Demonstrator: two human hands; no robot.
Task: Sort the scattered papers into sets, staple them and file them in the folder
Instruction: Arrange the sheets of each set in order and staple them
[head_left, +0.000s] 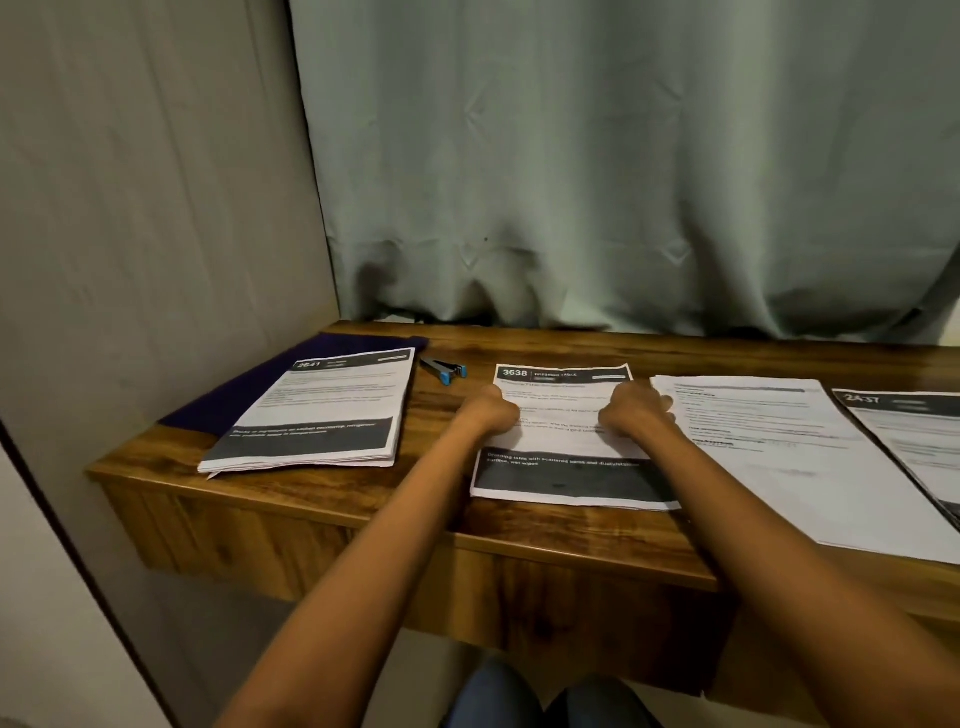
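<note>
A paper headed 3638 (563, 415) lies flat in the middle of the wooden table (441, 504). My left hand (491, 408) rests on its left edge with fingers curled under. My right hand (636, 408) rests on its right side, fingers curled, at the edge. A stack of papers headed 2641 (322, 410) lies to the left on a dark purple folder (249, 392). A blue and black stapler (445, 368) lies between the stack and the middle paper. Farther right lie a white text sheet (779, 452) and a paper headed 2437 (914, 431).
A grey-green curtain (623, 182) hangs behind the table. A wall (130, 208) closes the left side. The table's front edge runs just below the papers; my knees (545, 696) show under it.
</note>
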